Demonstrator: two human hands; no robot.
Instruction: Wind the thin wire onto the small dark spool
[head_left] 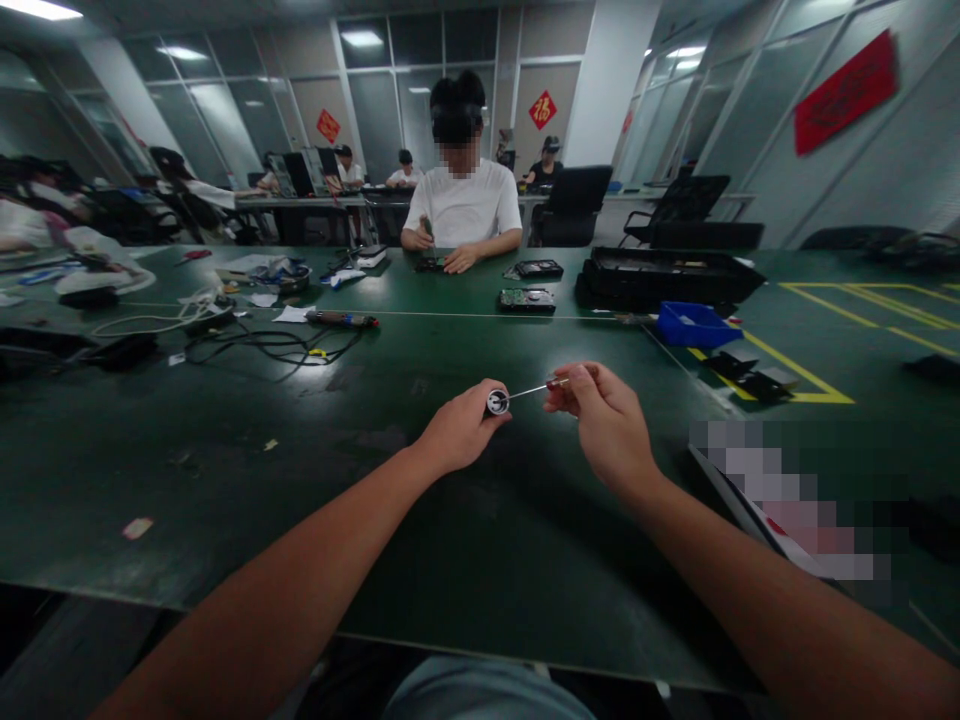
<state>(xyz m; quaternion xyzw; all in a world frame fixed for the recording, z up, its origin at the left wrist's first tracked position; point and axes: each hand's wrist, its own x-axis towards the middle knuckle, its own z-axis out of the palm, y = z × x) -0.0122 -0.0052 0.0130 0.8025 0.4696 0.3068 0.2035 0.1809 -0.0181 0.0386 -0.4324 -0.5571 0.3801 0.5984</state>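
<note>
My left hand [459, 432] is closed round a small round silver-and-black piece [496, 402], held just above the green table [300, 480]. My right hand [604, 415] pinches the dark end of a thin metal rod [534, 389], like a small screwdriver. The rod's tip points left into the round piece. Both hands hover over the middle of the table, close together.
Across the table a person in a white shirt [465, 205] works with small parts. Hard drives [527, 299] and a black tray [667, 275] lie beyond my hands, a blue bin [694, 325] to the right, cables [262, 345] to the left. Other people sit far back.
</note>
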